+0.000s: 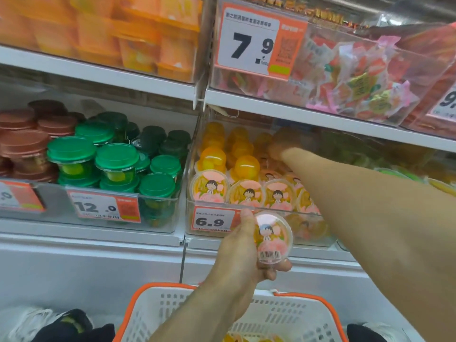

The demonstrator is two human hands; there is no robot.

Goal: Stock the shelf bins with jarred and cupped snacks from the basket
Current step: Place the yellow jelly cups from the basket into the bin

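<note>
My left hand [243, 253] grips a jelly cup [272, 238] with a pink cartoon lid, held in front of the 6.9 price tag [213, 221]. My right hand [283, 144] reaches deep into the clear bin [246, 208] of the same orange jelly cups [246, 192]. It is blurred and seen through the bin's lid, so its fingers cannot be made out. The white basket [283, 317] with an orange rim sits below, and a few orange cups show at its bottom.
Left of that bin stands a bin of green-lidded jars [116, 159], and brown-lidded jars [22, 141] lie further left. The upper shelf holds orange cups [138, 33] and wrapped candies [357, 77]. White shelf fronts run below the bins. Shoes show at the bottom corners.
</note>
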